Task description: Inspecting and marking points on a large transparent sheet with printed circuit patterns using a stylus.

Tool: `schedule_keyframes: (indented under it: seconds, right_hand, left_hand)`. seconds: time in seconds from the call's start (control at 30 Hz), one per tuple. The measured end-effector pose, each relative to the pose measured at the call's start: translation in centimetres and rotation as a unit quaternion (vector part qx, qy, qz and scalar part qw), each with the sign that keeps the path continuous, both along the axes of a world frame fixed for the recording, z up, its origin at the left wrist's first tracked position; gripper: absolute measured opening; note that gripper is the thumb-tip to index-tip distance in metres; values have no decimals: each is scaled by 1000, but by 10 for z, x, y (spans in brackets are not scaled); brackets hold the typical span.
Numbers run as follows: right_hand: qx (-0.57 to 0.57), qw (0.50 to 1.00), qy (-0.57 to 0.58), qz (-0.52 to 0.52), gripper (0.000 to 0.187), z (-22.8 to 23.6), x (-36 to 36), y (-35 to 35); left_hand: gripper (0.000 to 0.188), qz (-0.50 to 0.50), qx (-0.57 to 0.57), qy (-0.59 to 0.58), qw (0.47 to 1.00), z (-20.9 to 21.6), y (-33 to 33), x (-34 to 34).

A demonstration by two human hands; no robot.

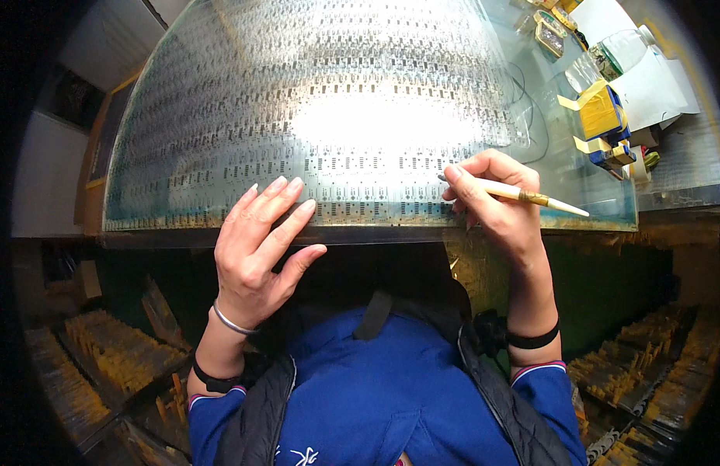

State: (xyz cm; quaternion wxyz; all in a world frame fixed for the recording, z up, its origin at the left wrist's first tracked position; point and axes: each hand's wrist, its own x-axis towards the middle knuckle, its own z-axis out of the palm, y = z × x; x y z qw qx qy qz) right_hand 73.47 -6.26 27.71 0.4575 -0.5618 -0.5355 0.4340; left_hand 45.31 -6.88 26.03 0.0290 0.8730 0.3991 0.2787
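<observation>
A large translucent film sheet (259, 167) printed with rows of small dark marks lies over a glass-topped table (577, 198). My left hand (263, 252) rests on the near edge of the sheet, fingers spread and flat, holding nothing. In my right hand (504, 202) is a slim white pen-like tool (560, 206) with a gold-coloured band, pinched between thumb and fingers. Its dark tip points left, close to the printed rows near the front edge; whether it touches the sheet I cannot tell. Bright glare hides the marks in the middle of the sheet.
To the right lie a yellow-and-blue box (601, 116), a smaller blue block with yellow tape (611, 157), a clear plastic bottle (624, 50), white paper (647, 93) and a small container (549, 37). Racks of thin yellowish pieces (119, 349) stand below, on both sides.
</observation>
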Motion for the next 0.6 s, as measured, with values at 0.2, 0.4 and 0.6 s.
schedule_keyframes:
  seconds: [0.2, 0.4, 0.6]
  right_hand:
    - [6, 999, -23, 39, 13, -1, 4, -1]
    - [39, 997, -55, 35, 15, -8, 4, 0]
    - [5, 1000, -21, 15, 13, -4, 2, -2]
  left_hand:
    - [43, 0, -7, -4, 1000, -2, 0, -1]
    - [43, -1, -11, -8, 1000, -1, 0, 0]
    - [43, 0, -11, -12, 1000, -2, 0, 0]
